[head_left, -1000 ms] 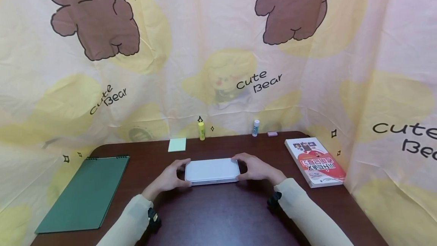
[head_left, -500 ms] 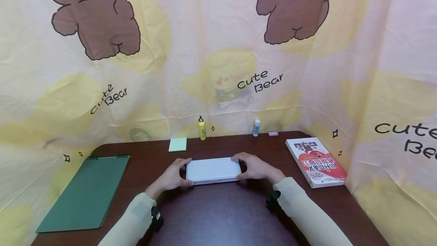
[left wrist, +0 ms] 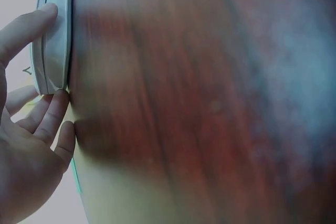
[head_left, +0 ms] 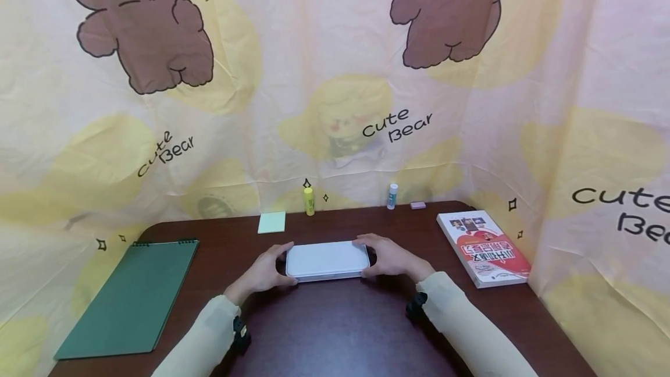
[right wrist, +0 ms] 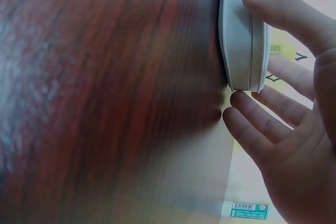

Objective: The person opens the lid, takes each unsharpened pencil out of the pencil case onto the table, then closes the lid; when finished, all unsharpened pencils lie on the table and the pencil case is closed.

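Observation:
A flat white lidded box (head_left: pixel 327 259) lies lengthwise across the middle of the dark wooden table. My left hand (head_left: pixel 266 269) grips its left end, thumb on the near side and fingers at the end and far edge. At the right end my right hand (head_left: pixel 391 256) holds it in the same way. In the left wrist view, the thumb (left wrist: pixel 29 27) presses the side of the box (left wrist: pixel 58 40), where a seam runs between lid and base. The right wrist view shows the other thumb (right wrist: pixel 286 17) on the box's side (right wrist: pixel 239 40), with fingertips at its end.
A green spiral-bound pad (head_left: pixel 131 298) lies at the left, and a thick red-and-white book (head_left: pixel 484 249) at the right. Along the back are a pale green sticky-note pad (head_left: pixel 271 222), a yellow tube (head_left: pixel 309 201), a glue stick (head_left: pixel 392 196) and a pink eraser (head_left: pixel 417 205). A bear-print curtain hangs behind.
The white box has shifted very slightly to the right, and the left hand with it. Both hands keep their hold on its ends.

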`<state>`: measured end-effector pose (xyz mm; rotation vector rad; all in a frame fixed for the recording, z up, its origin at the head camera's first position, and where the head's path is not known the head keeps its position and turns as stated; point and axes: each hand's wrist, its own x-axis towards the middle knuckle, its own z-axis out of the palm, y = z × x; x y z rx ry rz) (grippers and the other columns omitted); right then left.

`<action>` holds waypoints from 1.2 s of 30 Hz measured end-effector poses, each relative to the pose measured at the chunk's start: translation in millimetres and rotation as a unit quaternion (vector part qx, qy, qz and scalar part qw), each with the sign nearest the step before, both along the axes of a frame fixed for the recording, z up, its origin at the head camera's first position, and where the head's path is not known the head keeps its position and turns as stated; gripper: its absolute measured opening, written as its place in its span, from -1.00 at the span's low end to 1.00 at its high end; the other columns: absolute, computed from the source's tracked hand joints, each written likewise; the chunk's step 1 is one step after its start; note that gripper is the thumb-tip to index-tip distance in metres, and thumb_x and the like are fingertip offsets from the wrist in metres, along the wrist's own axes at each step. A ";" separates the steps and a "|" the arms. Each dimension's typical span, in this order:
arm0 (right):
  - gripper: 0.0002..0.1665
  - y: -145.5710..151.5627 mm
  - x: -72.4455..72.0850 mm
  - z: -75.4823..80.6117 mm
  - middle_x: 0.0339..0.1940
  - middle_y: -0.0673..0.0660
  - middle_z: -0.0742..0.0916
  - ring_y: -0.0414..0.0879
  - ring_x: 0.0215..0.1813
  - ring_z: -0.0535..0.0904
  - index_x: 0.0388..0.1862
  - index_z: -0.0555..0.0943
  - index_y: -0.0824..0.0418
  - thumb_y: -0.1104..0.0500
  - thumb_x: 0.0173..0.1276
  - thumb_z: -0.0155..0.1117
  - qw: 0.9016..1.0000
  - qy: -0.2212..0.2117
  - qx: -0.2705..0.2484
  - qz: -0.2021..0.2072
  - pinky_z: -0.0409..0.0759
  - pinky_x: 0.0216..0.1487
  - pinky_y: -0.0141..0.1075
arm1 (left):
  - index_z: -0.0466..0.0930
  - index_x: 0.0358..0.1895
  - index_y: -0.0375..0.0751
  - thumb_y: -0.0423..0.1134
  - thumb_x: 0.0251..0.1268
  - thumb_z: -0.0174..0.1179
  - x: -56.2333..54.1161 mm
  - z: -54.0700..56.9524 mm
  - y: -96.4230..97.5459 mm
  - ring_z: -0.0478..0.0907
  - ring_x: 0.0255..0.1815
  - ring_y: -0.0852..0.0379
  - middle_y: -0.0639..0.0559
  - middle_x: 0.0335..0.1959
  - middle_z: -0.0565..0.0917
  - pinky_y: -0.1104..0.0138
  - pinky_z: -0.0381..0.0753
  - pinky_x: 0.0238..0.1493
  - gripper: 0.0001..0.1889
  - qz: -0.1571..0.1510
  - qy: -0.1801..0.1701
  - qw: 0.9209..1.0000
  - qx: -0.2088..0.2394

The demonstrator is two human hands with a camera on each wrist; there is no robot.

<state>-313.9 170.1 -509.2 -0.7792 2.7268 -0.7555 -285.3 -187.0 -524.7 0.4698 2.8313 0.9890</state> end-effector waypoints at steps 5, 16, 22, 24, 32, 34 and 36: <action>-0.08 -1.4 0.1 0.4 0.52 0.10 0.43 0.10 0.52 0.32 0.47 0.40 -0.03 -0.07 0.12 0.54 1.000 0.002 0.006 0.006 0.31 0.46 0.15 | 0.28 0.50 -0.16 -0.01 -0.16 0.63 1.5 1.1 1.4 0.51 0.14 0.06 -0.07 0.27 0.51 0.06 0.49 0.20 0.06 0.004 0.000 1.000 0.002; -0.10 -1.6 -0.9 2.5 0.49 0.06 0.47 0.07 0.52 0.34 0.46 0.42 -0.04 -0.10 0.14 0.54 1.000 0.004 0.006 0.006 0.32 0.46 0.12 | 0.29 0.49 -0.19 -0.04 -0.15 0.63 2.2 0.2 0.5 0.53 0.17 0.01 -0.10 0.26 0.54 0.03 0.49 0.23 0.04 0.000 0.005 1.000 0.006; -0.10 0.4 -2.6 2.2 0.49 0.04 0.48 0.04 0.52 0.35 0.46 0.43 -0.05 -0.14 0.14 0.53 1.000 0.002 0.004 0.004 0.32 0.47 0.11 | 0.28 0.50 -0.15 -0.05 -0.15 0.63 1.1 0.1 0.1 0.52 0.20 0.01 -0.09 0.27 0.53 0.04 0.47 0.28 0.05 0.003 0.000 1.000 0.012; -0.11 1.4 -4.1 1.8 0.48 0.02 0.49 0.03 0.51 0.36 0.45 0.43 -0.05 -0.17 0.14 0.52 1.000 0.002 0.003 0.004 0.33 0.46 0.11 | 0.27 0.51 -0.14 -0.05 -0.15 0.63 0.3 -0.4 0.1 0.52 0.21 0.02 -0.08 0.28 0.53 0.04 0.46 0.29 0.06 0.004 -0.004 1.000 0.013; -0.17 7.6 -6.6 6.0 0.35 0.00 0.61 -0.02 0.36 0.50 0.39 0.50 -0.08 -0.28 0.15 0.47 1.000 -0.006 -0.021 -0.003 0.41 0.40 0.10 | 0.23 0.53 -0.11 -0.01 -0.13 0.61 -0.8 0.5 -2.9 0.46 0.32 -0.03 -0.11 0.35 0.49 0.00 0.41 0.34 0.08 0.002 -0.011 1.000 0.011; -0.19 8.9 -7.1 6.9 0.31 -0.01 0.64 -0.05 0.30 0.53 0.37 0.51 -0.09 -0.30 0.15 0.45 1.000 -0.008 -0.023 -0.006 0.44 0.37 0.09 | 0.22 0.54 -0.11 0.00 -0.12 0.61 -0.4 1.1 -3.1 0.45 0.33 -0.04 -0.12 0.37 0.47 -0.02 0.41 0.35 0.08 0.001 -0.014 1.000 0.013; -0.21 10.0 -7.8 8.1 0.28 -0.03 0.65 -0.06 0.26 0.55 0.35 0.53 -0.10 -0.32 0.16 0.43 1.000 -0.011 -0.025 -0.008 0.46 0.36 0.09 | 0.21 0.54 -0.12 0.01 -0.11 0.60 -0.1 1.6 -3.2 0.46 0.32 -0.04 -0.12 0.36 0.48 -0.03 0.41 0.35 0.08 0.000 -0.016 1.000 0.015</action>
